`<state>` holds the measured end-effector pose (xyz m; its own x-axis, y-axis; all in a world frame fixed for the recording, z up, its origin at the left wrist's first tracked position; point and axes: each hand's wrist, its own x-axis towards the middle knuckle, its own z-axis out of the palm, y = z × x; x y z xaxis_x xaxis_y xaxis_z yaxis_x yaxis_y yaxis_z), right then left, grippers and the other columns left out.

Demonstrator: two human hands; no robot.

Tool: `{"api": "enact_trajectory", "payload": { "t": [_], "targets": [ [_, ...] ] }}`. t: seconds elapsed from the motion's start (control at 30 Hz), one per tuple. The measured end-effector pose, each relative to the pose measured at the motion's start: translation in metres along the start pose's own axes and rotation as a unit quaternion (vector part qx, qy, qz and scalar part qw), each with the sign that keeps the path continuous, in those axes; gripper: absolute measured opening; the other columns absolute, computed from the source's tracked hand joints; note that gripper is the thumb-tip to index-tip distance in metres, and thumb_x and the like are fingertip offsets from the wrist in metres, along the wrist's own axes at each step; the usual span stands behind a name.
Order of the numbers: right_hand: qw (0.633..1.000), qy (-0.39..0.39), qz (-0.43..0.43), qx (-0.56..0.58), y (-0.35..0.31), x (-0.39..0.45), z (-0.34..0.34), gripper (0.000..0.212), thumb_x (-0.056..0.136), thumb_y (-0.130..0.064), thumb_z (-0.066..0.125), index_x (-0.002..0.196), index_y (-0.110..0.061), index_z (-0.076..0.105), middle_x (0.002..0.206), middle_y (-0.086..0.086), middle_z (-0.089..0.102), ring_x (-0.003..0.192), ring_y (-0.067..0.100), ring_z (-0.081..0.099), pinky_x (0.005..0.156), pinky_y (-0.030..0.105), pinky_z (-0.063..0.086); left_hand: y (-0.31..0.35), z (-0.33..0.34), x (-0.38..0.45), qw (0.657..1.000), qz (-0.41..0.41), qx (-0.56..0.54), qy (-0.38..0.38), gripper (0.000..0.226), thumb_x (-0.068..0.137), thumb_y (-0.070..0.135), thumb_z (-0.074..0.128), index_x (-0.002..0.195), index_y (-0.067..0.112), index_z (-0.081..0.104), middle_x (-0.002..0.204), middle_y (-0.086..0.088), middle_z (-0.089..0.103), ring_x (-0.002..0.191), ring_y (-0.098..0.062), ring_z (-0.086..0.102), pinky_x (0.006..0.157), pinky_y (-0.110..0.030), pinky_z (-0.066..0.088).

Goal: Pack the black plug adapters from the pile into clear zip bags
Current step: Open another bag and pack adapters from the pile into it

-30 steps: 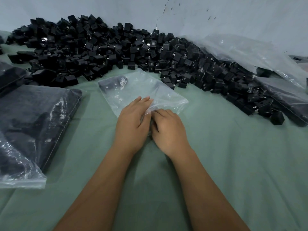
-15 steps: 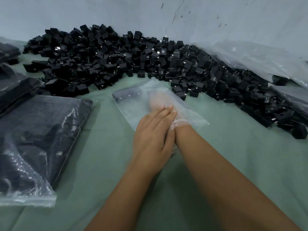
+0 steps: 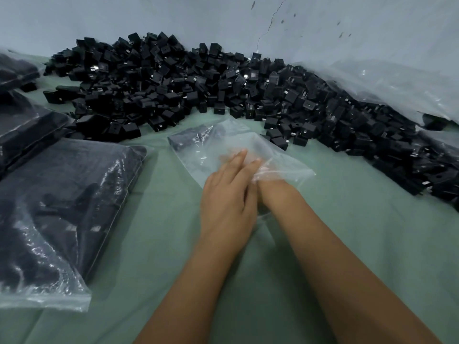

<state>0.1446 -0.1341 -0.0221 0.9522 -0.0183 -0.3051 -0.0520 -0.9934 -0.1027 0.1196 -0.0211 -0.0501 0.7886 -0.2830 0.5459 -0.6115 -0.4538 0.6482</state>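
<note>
A person's right hand [image 3: 238,157] is pushed inside a clear bag [image 3: 198,155] on the green counter [image 3: 347,219], its grip hidden by plastic; the left hand [image 3: 227,194] lies flat, fingers straight, holding the mouth. Adapters [image 3: 198,88] wait just beyond; next, likely, scooping them in.

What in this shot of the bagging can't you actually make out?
- Right hand: inside the clear zip bag in the head view; the plastic blurs its fingers, so any grip is unreadable.
- Dark items at that bag's far corner: smeared by plastic, count unclear.
- Filled bag on the left: glare and film hide the contents.
- Pile of black plug adapters: its right end runs under loose plastic sheeting.
</note>
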Motion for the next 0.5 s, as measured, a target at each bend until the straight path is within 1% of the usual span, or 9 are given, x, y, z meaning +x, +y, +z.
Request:
{"api": "enact_trajectory", "payload": {
  "t": [0.07, 0.13, 0.2, 0.23, 0.27, 0.33, 0.4, 0.43, 0.5],
  "targets": [
    [0.997, 0.058, -0.02, 0.048, 0.0, -0.01, -0.004, 0.019, 0.098, -0.012, 0.04, 0.082, -0.02, 0.046, 0.103, 0.009, 0.061, 0.08, 0.015, 0.044, 0.074, 0.023, 0.035, -0.004, 0.0, 0.003, 0.993, -0.085, -0.082, -0.011, 0.038, 0.099, 0.026, 0.042, 0.132, 0.026, 0.061, 0.148, 0.009, 0.047, 0.136, -0.002, 0.038, 0.113, -0.022, 0.027],
    [0.987, 0.071, -0.052, 0.133, 0.003, -0.028, -0.005, 0.025, 0.094, -0.009, 0.044, 0.073, -0.023, 0.044, 0.091, 0.007, 0.061, 0.078, 0.02, 0.051, 0.068, 0.029, 0.038, -0.007, 0.0, 0.005, 0.976, -0.162, -0.143, -0.029, 0.033, 0.101, 0.023, 0.045, 0.128, 0.032, 0.062, 0.138, 0.013, 0.056, 0.128, 0.001, 0.047, 0.109, -0.022, 0.035],
    [0.968, 0.083, -0.085, 0.221, 0.01, -0.041, -0.009, 0.02, 0.09, -0.013, 0.048, 0.072, -0.015, 0.055, 0.076, 0.005, 0.062, 0.071, 0.019, 0.056, 0.065, 0.035, 0.044, -0.009, -0.002, 0.004, 0.971, -0.187, -0.137, -0.057, 0.028, 0.1, 0.022, 0.046, 0.109, 0.037, 0.068, 0.107, 0.02, 0.069, 0.104, 0.003, 0.06, 0.091, -0.017, 0.044],
    [0.957, 0.118, -0.092, 0.248, 0.011, -0.047, -0.014, 0.021, 0.087, -0.02, 0.05, 0.071, -0.009, 0.059, 0.068, 0.004, 0.062, 0.064, 0.018, 0.056, 0.061, 0.035, 0.044, -0.01, -0.003, 0.004, 0.974, -0.183, -0.116, -0.064, 0.026, 0.099, 0.022, 0.047, 0.097, 0.035, 0.069, 0.093, 0.018, 0.069, 0.091, 0.002, 0.061, 0.081, -0.016, 0.045],
    [0.938, 0.176, -0.091, 0.285, 0.012, -0.053, -0.02, 0.025, 0.081, -0.025, 0.049, 0.069, -0.009, 0.063, 0.064, 0.003, 0.063, 0.06, 0.018, 0.057, 0.058, 0.033, 0.044, -0.012, -0.004, 0.004, 0.979, -0.174, -0.082, -0.071, 0.023, 0.098, 0.023, 0.048, 0.088, 0.028, 0.068, 0.084, 0.01, 0.068, 0.082, -0.004, 0.06, 0.075, -0.021, 0.046],
    [0.856, 0.326, -0.067, 0.395, 0.018, -0.056, -0.03, 0.024, 0.075, -0.025, 0.047, 0.063, -0.015, 0.065, 0.061, -0.003, 0.064, 0.059, 0.013, 0.06, 0.054, 0.028, 0.044, -0.015, -0.006, 0.004, 0.985, -0.145, 0.008, -0.089, 0.027, 0.096, 0.025, 0.05, 0.074, 0.012, 0.058, 0.07, -0.004, 0.058, 0.072, -0.022, 0.055, 0.068, -0.039, 0.045],
    [0.781, 0.431, 0.002, 0.452, 0.032, -0.05, -0.031, 0.023, 0.078, -0.02, 0.046, 0.065, -0.019, 0.065, 0.064, -0.007, 0.063, 0.062, 0.009, 0.058, 0.059, 0.027, 0.045, -0.016, -0.009, 0.004, 0.986, -0.129, 0.052, -0.097, 0.033, 0.094, 0.026, 0.05, 0.068, 0.005, 0.049, 0.064, -0.005, 0.051, 0.069, -0.027, 0.051, 0.063, -0.044, 0.041],
    [0.762, 0.448, 0.044, 0.465, 0.04, -0.043, -0.029, 0.024, 0.081, -0.019, 0.046, 0.069, -0.023, 0.066, 0.068, -0.009, 0.064, 0.067, 0.009, 0.059, 0.064, 0.029, 0.047, -0.017, -0.01, 0.004, 0.985, -0.131, 0.055, -0.094, 0.035, 0.094, 0.026, 0.051, 0.067, 0.004, 0.048, 0.064, -0.005, 0.049, 0.069, -0.028, 0.05, 0.063, -0.044, 0.04],
    [0.74, 0.42, 0.106, 0.515, 0.058, -0.024, -0.024, 0.025, 0.088, -0.016, 0.046, 0.085, -0.028, 0.068, 0.087, -0.013, 0.067, 0.084, 0.007, 0.061, 0.076, 0.028, 0.048, -0.017, -0.012, 0.005, 0.985, -0.139, 0.054, -0.087, 0.036, 0.095, 0.025, 0.051, 0.066, 0.003, 0.048, 0.066, -0.004, 0.049, 0.072, -0.028, 0.05, 0.066, -0.043, 0.041]
  ]
}}
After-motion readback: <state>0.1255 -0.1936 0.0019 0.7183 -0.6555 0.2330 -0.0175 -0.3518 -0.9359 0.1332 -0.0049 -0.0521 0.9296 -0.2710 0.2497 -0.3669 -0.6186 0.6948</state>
